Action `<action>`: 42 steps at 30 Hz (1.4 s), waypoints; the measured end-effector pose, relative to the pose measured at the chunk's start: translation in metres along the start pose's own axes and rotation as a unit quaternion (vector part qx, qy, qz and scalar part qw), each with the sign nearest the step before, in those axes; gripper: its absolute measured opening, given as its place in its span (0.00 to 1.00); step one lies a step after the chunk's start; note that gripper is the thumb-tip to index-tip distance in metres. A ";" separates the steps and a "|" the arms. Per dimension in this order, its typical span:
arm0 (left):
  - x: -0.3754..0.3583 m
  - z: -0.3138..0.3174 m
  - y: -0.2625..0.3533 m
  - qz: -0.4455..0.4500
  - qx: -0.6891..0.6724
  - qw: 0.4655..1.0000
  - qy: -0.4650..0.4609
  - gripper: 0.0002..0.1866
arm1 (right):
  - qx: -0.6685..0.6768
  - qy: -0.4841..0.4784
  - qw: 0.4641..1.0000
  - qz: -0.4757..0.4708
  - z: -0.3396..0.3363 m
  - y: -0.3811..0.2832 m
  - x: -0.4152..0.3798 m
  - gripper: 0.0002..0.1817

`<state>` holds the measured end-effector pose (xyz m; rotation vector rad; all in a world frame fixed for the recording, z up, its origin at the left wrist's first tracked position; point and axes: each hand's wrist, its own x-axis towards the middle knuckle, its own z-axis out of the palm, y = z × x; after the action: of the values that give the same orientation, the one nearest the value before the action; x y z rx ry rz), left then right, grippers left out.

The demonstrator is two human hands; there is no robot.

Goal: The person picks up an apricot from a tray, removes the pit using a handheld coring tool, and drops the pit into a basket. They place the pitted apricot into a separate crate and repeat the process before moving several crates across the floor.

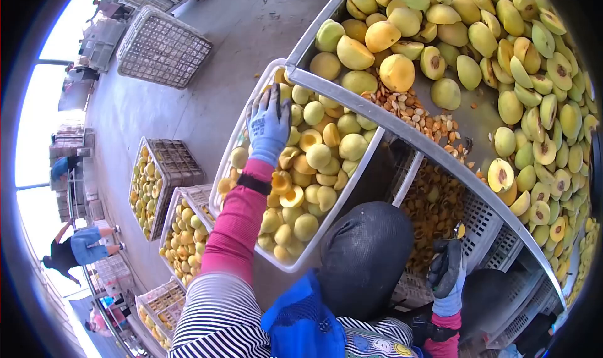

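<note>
My left hand [269, 128], in a blue glove with a pink sleeve behind it, lies flat with fingers stretched on the yellow fruit halves at the far end of a white plastic tray [301, 264]. It grips nothing. My right hand [447, 276], in a dark and blue glove, is curled low at the right beside a crate of pits and scraps [433, 207]. Something small and yellow shows just above its fingers; whether the hand holds it I cannot tell. A metal table [377, 116] bears whole and halved yellow fruit [397, 72] and a strip of brown pits [408, 110].
A black rounded shape [364, 257] sits between my arms. On the concrete floor stand crates of fruit [151, 182] and an empty wire crate [163, 47]. Other people [78, 248] work at the far left. White crates [521, 308] are stacked under the table.
</note>
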<state>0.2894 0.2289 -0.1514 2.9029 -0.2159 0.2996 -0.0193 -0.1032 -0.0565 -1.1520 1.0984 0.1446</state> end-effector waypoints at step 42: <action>-0.357 0.005 0.002 -0.666 -0.221 0.709 -0.066 0.39 | -0.395 0.134 0.551 -0.723 0.034 -0.120 0.094 0.17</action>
<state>-0.0558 0.2697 -0.2330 1.8882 1.4853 -0.2087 0.1217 -0.1710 -0.0494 -2.6414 -0.0978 -0.9800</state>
